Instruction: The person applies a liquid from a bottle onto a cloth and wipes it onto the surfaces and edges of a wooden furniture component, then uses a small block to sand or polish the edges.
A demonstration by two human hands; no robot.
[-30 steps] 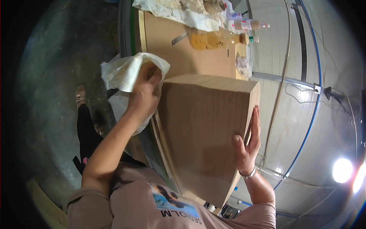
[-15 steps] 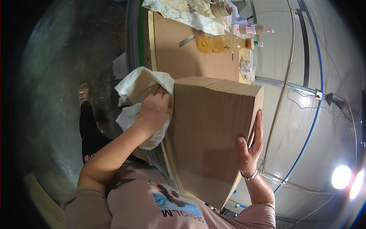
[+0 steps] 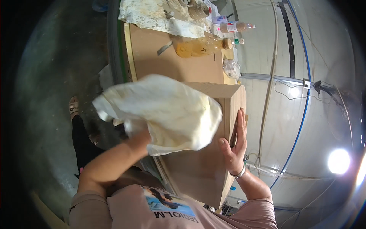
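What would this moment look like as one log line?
left hand: hidden by yellow-stained white cloth | right hand: open, against brown rectangular wooden block | cloth: hiding part of block

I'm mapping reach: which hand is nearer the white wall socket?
Right. The right hand, at the wooden block's right edge, is below and left of the socket in the picture; the left hand, hidden by the pale cloth, is farther left.

Shirt [image 3: 126, 210]: dusty pink, short-sleeved. Front print [image 3: 173, 204]: blue and dark picture, bold black lettering [image 3: 164, 215]. Band [image 3: 239, 173]: silvery, on right wrist [image 3: 236, 165]. Trousers [image 3: 84, 143]: black, small pink mark. Sandal [image 3: 73, 105]: light, strapped.
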